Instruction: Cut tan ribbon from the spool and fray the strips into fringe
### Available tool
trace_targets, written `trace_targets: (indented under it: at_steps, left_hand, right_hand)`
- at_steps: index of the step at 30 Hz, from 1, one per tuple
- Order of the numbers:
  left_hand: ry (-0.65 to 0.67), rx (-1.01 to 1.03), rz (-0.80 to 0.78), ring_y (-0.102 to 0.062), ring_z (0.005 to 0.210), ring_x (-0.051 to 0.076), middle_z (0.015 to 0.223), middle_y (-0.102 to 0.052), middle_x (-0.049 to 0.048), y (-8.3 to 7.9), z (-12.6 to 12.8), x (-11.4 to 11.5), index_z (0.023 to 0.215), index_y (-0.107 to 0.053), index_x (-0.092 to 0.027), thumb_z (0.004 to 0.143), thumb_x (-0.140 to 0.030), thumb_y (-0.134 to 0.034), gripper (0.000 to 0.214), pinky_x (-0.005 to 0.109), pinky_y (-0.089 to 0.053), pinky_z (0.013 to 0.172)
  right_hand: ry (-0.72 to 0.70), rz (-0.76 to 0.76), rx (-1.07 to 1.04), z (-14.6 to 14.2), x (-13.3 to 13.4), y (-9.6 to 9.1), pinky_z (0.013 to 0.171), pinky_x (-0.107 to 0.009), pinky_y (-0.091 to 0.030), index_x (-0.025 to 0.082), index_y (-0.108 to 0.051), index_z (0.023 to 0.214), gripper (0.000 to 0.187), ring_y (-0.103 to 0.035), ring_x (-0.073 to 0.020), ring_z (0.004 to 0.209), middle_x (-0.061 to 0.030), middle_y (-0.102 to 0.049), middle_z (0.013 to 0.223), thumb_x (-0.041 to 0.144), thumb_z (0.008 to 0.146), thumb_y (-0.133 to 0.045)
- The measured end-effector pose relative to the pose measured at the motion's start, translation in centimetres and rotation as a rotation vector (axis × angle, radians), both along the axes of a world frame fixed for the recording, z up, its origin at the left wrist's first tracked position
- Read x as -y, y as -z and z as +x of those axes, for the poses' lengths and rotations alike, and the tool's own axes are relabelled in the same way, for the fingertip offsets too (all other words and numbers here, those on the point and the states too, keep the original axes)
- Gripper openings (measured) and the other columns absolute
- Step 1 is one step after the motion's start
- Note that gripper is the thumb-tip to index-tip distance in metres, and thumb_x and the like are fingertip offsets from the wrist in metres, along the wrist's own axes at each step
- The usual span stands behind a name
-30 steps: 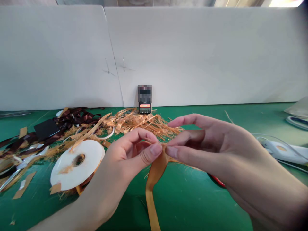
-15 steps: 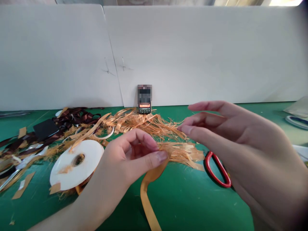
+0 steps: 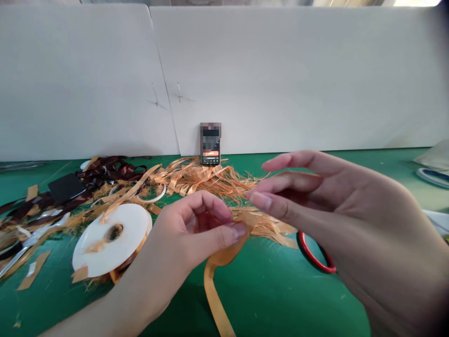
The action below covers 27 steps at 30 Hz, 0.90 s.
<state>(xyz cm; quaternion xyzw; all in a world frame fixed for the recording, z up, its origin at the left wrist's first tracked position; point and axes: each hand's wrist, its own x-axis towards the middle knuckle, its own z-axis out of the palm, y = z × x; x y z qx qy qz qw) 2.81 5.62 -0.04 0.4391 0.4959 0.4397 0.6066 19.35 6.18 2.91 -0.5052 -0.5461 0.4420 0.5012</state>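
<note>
My left hand (image 3: 191,234) pinches a tan ribbon (image 3: 219,299) close to its end, between thumb and forefinger. The ribbon bends below the thumb and hangs down past the bottom edge of the view. To the right and slightly above is my right hand (image 3: 326,201). Its thumb tip lies against one finger in a pinch, while another finger stretches out above them. Whether a fine thread sits in that pinch is too small to make out. Behind the hands lie frayed tan ribbon strips (image 3: 270,229) and a larger heap of fringed strips (image 3: 206,182).
A white ribbon spool (image 3: 94,238) leans beside my left forearm. Red-handled scissors (image 3: 315,252) lie partly under my right hand. A phone (image 3: 210,145) stands against the white panel (image 3: 280,75). Dark brown ribbons (image 3: 108,171) and a black square object (image 3: 66,188) are at left.
My right hand has moved left and slightly down, bringing its pinched fingers closer to the ribbon end. My left hand keeps its hold on the ribbon and has barely moved.
</note>
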Motion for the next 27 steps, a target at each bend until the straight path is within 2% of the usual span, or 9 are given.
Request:
trace_targets:
  at_steps: [4,8,13,15,17,21,24,27]
  left_hand:
    - [-0.011,-0.024,0.019,-0.058,0.067,0.009,0.066,-0.061,-0.0053,0.14,-0.16,-0.32,0.068,-0.063,-0.02,0.067,-0.026,-0.08,0.019,0.017,-0.046,0.06]
    - [-0.006,-0.047,0.033,-0.056,0.066,0.008,0.066,-0.06,-0.006,0.09,-0.11,-0.49,0.068,-0.061,-0.02,0.066,-0.029,-0.082,0.022,0.015,-0.044,0.059]
    - [-0.007,-0.054,0.068,-0.053,0.06,0.007,0.063,-0.058,-0.0063,0.26,-0.22,-0.26,0.065,-0.059,-0.019,0.066,-0.027,-0.082,0.024,0.015,-0.043,0.055]
    - [-0.016,-0.055,0.059,-0.052,0.057,0.007,0.061,-0.057,-0.0061,0.28,-0.32,-0.17,0.064,-0.059,-0.019,0.065,-0.026,-0.082,0.024,0.015,-0.042,0.053]
    - [-0.037,-0.072,0.06,-0.052,0.058,0.007,0.061,-0.057,-0.0058,0.25,-0.4,-0.13,0.064,-0.059,-0.019,0.065,-0.026,-0.082,0.024,0.015,-0.042,0.053]
    - [-0.037,-0.093,0.076,-0.053,0.061,0.008,0.063,-0.058,-0.0051,0.18,-0.26,-0.12,0.065,-0.059,-0.019,0.064,-0.028,-0.082,0.024,0.017,-0.042,0.054]
    - [-0.079,-0.095,0.06,-0.052,0.058,0.009,0.062,-0.058,-0.004,0.11,0.17,-0.08,0.063,-0.059,-0.019,0.062,-0.025,-0.082,0.024,0.019,-0.041,0.052]
    - [-0.08,-0.096,0.054,-0.053,0.056,0.01,0.06,-0.058,-0.0035,0.03,0.56,-0.02,0.064,-0.06,-0.018,0.06,-0.023,-0.081,0.022,0.02,-0.042,0.052]
  right_hand:
    - [-0.043,-0.088,0.057,0.31,-0.17,-0.06,0.055,-0.023,-0.058,0.029,-0.064,0.096,0.032,-0.072,-0.0186,0.069,0.0013,-0.076,0.077,0.024,0.067,-0.077]
    - [-0.051,-0.182,0.187,-0.12,0.08,-0.41,0.052,-0.023,-0.055,0.027,-0.061,0.094,0.03,-0.069,-0.0168,0.063,0.0022,-0.073,0.069,0.025,0.066,-0.071]
    - [0.163,-0.035,0.334,-0.59,0.42,-0.45,0.047,-0.025,-0.048,0.029,-0.058,0.084,0.02,-0.065,-0.0151,0.058,0.0053,-0.07,0.063,0.026,0.067,-0.068]
    - [0.246,0.045,0.339,-0.48,0.42,-0.26,0.044,-0.025,-0.044,0.029,-0.058,0.085,0.022,-0.063,-0.0153,0.056,0.0038,-0.07,0.065,0.027,0.066,-0.071]
    - [0.268,0.097,0.293,-0.33,0.35,-0.07,0.043,-0.025,-0.044,0.028,-0.059,0.087,0.026,-0.064,-0.0165,0.058,0.0016,-0.071,0.069,0.027,0.066,-0.074]
    - [0.208,0.077,0.149,-0.2,0.08,0.11,0.047,-0.024,-0.05,0.028,-0.059,0.092,0.026,-0.068,-0.0172,0.066,0.0006,-0.072,0.075,0.027,0.071,-0.074]
    - [0.093,0.045,-0.017,-0.11,-0.17,0.21,0.063,-0.021,-0.058,0.026,-0.057,0.088,0.022,-0.071,-0.017,0.081,0.0015,-0.071,0.079,0.026,0.074,-0.074]
    - [-0.044,0.002,-0.175,0.08,-0.22,0.32,0.074,-0.02,-0.059,0.025,-0.057,0.085,0.015,-0.07,-0.0172,0.093,0.003,-0.07,0.082,0.024,0.079,-0.071]
